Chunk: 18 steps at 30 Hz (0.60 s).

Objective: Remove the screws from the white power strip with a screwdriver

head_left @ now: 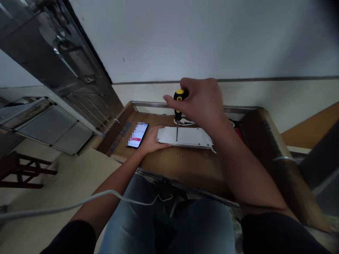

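Observation:
A long white casing with several dark screw holes [189, 137], which looks like a power strip turned face down, lies across the wooden surface. My left hand [153, 140] grips its left end, thumb along the front edge and fingers behind. In my right hand [202, 100] is a black and yellow screwdriver [178, 114], held upright by its handle. Its tip meets the casing at a hole near the left part. Small screws [183, 155] lie on the wood just in front of the casing.
A lit phone [137, 135] lies left of my left hand. White cable [185, 122] shows behind the casing. The tabletop [164, 162] has raised wooden sides and a metal rail at the back wall. Another white cable [111, 192] hangs across my left forearm. A metal door [66, 53] stands at left.

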Tool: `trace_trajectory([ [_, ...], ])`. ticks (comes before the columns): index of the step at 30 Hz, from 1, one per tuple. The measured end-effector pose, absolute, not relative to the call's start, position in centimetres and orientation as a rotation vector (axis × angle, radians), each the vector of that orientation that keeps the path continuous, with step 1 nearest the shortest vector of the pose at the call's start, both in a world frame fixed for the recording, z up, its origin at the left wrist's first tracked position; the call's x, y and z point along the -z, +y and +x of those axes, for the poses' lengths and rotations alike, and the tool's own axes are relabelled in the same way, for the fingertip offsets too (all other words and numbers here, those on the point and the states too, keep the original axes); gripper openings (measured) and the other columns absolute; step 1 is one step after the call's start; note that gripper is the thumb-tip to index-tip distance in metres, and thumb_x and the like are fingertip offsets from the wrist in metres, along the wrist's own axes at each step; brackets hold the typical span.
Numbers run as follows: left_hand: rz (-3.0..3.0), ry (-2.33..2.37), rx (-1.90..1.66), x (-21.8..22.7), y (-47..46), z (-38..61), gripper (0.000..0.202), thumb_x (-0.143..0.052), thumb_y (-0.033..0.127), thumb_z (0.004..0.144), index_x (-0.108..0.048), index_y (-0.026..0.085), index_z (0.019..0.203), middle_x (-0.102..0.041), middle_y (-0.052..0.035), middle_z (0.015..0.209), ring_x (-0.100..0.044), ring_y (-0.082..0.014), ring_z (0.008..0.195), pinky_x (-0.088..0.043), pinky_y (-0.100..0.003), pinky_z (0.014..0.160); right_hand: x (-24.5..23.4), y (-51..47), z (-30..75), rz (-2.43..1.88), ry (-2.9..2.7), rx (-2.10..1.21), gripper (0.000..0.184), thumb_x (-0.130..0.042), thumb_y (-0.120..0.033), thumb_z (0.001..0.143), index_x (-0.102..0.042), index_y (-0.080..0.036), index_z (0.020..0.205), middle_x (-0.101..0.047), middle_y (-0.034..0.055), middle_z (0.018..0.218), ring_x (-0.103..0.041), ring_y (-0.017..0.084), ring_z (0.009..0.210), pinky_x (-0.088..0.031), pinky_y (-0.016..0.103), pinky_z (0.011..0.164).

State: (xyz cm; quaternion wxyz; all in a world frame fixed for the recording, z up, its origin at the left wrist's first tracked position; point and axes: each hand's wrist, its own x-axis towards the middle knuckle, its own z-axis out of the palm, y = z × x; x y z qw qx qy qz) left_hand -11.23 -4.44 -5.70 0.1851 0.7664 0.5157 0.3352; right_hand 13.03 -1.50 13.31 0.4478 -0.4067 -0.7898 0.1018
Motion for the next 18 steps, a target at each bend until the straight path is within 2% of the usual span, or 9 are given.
trace_trajectory([
  [3, 2.155, 1.448, -0.934, 5.6, -4.5, -11.3, 0.092, -0.098, 0.054, 0.071, -0.055, 0.023, 0.145, -0.063, -0.0166, 0.149, -0.059, -0.0401, 0.141, -0.046, -0.061, 0.123, -13.2, -1.3, 12.7, -1.024, -1.867, -0.246, 0.059, -0.074, -0.066, 0.086, -0.037, -0.023, 0.068, -0.029, 0.0024, 0.057, -0.036, 0.017, 0.071, -0.027, 0.033, 0.069],
  [9, 2.172, 1.446, -0.935, 5.8, -4.4, -11.4, 0.093, -0.098, 0.053, 0.071, -0.054, 0.024, 0.147, -0.062, -0.0163, 0.151, -0.059, -0.0396, 0.143, -0.044, -0.06, 0.125, -15.3, -2.9, 14.0, -1.186, -1.846, -0.183, 0.052, -0.071, -0.051, 0.088, -0.034, -0.02, 0.068, -0.038, 0.0016, 0.061, -0.026, 0.011, 0.065, -0.023, 0.035, 0.07],
  [14, 2.178, 1.469, -0.942, 5.9, -4.3, -11.4, 0.092, -0.099, 0.053, 0.071, -0.055, 0.024, 0.146, -0.063, -0.0158, 0.15, -0.059, -0.0403, 0.142, -0.046, -0.06, 0.123, -15.6, -2.8, 14.6, -1.078, -1.952, -0.219, 0.049, -0.068, -0.042, 0.083, -0.03, -0.02, 0.062, -0.025, -0.0003, 0.057, -0.019, 0.01, 0.065, -0.021, 0.035, 0.067],
  [18, 2.189, 1.466, -0.92, 5.6, -4.4, -11.3, 0.092, -0.098, 0.056, 0.072, -0.055, 0.023, 0.146, -0.064, -0.0169, 0.149, -0.06, -0.0408, 0.14, -0.047, -0.061, 0.122, -15.1, -2.2, 14.4, -1.044, -2.026, -0.276, 0.045, -0.066, -0.045, 0.084, -0.033, -0.021, 0.064, -0.035, 0.0025, 0.058, -0.025, 0.013, 0.065, -0.022, 0.035, 0.066],
])
